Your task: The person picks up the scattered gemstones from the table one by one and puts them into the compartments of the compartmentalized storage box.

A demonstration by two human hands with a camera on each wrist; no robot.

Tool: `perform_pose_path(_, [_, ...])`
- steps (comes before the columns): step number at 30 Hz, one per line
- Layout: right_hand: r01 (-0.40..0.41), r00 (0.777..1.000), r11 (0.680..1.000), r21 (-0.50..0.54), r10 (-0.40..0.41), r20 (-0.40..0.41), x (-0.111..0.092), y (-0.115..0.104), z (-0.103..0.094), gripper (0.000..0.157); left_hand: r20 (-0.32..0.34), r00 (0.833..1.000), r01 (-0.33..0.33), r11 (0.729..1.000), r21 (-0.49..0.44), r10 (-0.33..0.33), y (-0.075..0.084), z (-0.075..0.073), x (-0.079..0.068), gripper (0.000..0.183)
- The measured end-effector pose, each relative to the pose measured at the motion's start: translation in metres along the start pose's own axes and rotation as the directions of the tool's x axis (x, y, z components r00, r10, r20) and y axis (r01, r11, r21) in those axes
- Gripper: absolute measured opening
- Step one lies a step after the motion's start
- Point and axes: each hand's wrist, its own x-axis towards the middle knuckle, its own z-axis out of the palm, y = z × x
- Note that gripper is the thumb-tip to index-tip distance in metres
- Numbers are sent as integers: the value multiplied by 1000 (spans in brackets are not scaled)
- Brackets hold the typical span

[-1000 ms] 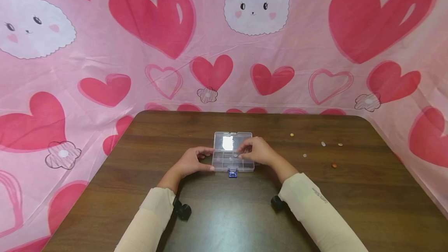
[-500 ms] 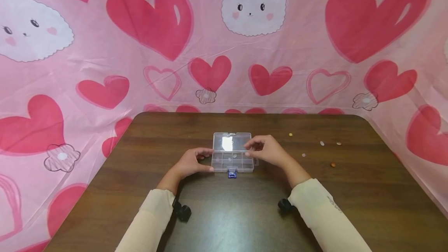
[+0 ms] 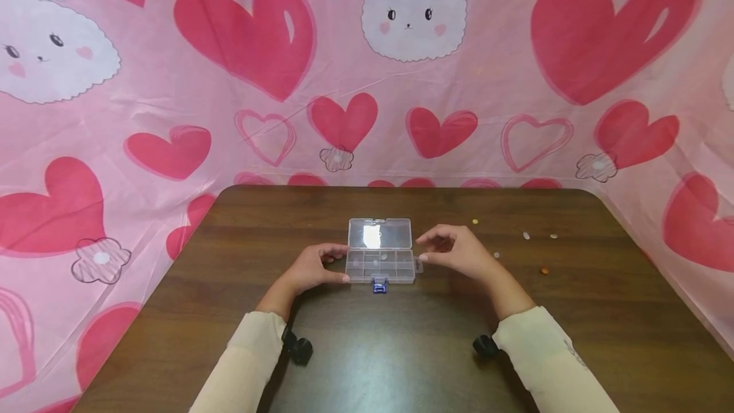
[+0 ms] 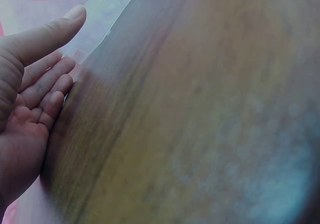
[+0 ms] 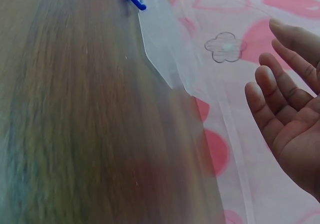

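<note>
A clear plastic compartment box (image 3: 405,266) lies on the table with its lid (image 3: 395,233) raised and a blue latch (image 3: 380,285) at the front. Small pale pieces, one of them a whitish pebble-like piece (image 3: 383,257), lie in some compartments. At the box's left side, my left hand (image 3: 306,268) rests its thumb near the front corner and its fingers near the back. My right hand (image 3: 463,250) is just off the box's right end, beside a clear hanging tab (image 3: 419,264). Its fingers are loosely bent and nothing shows between them in the right wrist view.
Several small pebble-like pieces lie to the right: a yellow one (image 3: 474,222), a white one (image 3: 526,236), a pale one (image 3: 553,236), a whitish one (image 3: 497,255) and an orange-brown one (image 3: 544,271). A pink heart-print cloth (image 3: 275,69) hangs behind the brown table (image 3: 367,349).
My right hand has moved right, from over the compartments to beyond the box's right end, and its fingers have spread apart. The left hand stays by the box.
</note>
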Motion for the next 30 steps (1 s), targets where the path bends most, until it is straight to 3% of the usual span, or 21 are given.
perform_pose_path(9, [-30,1000,1000,4,30,-9,-18,2,-14,32,-3,1000,21,1000,1,-21,-1,0,0,64])
perform_pose_path(22, [6,999,1000,-11,-7,-42,-39,11,-32,33,0,999,42,999,-2,-42,-1,2,0,64])
perform_pose_path(30, [21,999,999,-30,-22,-45,-48,13,-46,41,-2,999,37,999,2,-37,-2,1,-1,64])
